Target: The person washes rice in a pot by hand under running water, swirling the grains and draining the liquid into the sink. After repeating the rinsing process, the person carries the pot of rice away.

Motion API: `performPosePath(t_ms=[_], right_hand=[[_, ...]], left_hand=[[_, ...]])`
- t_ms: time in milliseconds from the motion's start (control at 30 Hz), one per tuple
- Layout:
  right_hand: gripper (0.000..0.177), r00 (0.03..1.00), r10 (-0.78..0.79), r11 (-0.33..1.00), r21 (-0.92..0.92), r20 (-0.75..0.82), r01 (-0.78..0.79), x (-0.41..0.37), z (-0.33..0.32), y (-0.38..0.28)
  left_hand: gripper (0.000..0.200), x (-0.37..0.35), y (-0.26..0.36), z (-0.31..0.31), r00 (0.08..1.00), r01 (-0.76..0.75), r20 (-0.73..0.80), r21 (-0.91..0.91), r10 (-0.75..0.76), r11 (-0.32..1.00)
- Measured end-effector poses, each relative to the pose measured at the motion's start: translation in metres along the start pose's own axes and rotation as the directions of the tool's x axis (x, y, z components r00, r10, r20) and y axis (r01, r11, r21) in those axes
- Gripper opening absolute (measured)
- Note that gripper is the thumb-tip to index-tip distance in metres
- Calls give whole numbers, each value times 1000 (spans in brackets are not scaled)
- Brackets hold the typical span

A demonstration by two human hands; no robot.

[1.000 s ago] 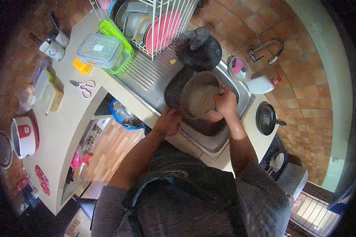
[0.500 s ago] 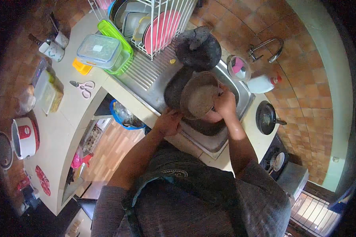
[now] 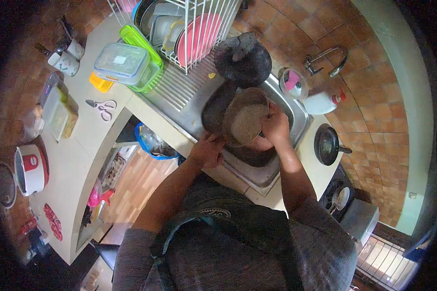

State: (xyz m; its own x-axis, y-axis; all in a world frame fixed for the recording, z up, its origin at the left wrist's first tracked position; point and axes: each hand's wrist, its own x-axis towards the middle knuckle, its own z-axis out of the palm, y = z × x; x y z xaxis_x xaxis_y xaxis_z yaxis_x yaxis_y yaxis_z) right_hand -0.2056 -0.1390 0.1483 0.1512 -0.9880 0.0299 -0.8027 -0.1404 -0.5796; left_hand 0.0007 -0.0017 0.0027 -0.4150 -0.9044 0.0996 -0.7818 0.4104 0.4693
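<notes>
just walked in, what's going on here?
A person is at a sink. Their right hand grips a pot by its side, over the basin. The left hand is at the near edge, close to the pot; contact is unclear. A dark round item sits beyond the pot.

Brown wall tiles [image 3: 374,114] are shown at right, a cream countertop [image 3: 70,165] and wood-patterned flooring [image 3: 143,182] at left.
</notes>
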Motion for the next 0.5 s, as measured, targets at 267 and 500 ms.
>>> performPosePath(t_ms=[267, 500], right_hand=[[47, 1000, -29, 999, -23, -8, 28, -1, -1, 1], [46, 1000, -19, 1000, -12, 16, 19, -1, -1, -2]], left_hand=[[67, 1, 0, 0, 992, 19, 127, 57, -26, 998], [69, 1, 0, 0, 991, 48, 123, 17, -49, 999]])
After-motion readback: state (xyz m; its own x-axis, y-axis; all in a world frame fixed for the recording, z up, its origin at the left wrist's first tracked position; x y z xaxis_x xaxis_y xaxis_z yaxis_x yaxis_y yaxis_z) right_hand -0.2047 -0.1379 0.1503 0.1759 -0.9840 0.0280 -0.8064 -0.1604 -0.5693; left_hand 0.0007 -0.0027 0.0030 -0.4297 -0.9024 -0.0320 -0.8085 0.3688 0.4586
